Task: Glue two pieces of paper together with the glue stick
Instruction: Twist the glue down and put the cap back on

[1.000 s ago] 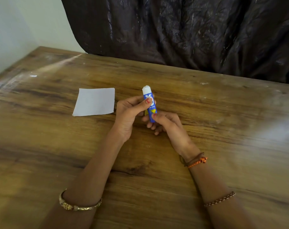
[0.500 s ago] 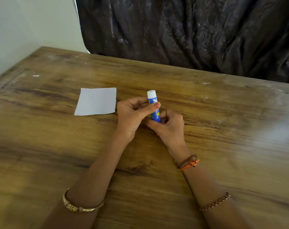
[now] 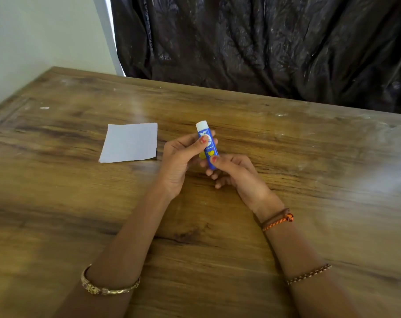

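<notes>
A blue glue stick (image 3: 209, 149) with a white top stands nearly upright between both hands above the table's middle. My left hand (image 3: 180, 160) pinches its upper part between thumb and fingers. My right hand (image 3: 235, 174) grips its lower end, thumb on the front. A square of white paper (image 3: 130, 142) lies flat on the wooden table (image 3: 309, 171), just left of my left hand and apart from it. Only one paper shows as a single sheet; I cannot tell whether another lies under it.
Crumpled black plastic sheeting (image 3: 263, 42) hangs behind the table's far edge. A pale wall (image 3: 34, 37) stands at the left, beyond the table's left corner.
My right hand has shifted a little lower on the glue stick, baring more of the blue tube. The paper has stayed put.
</notes>
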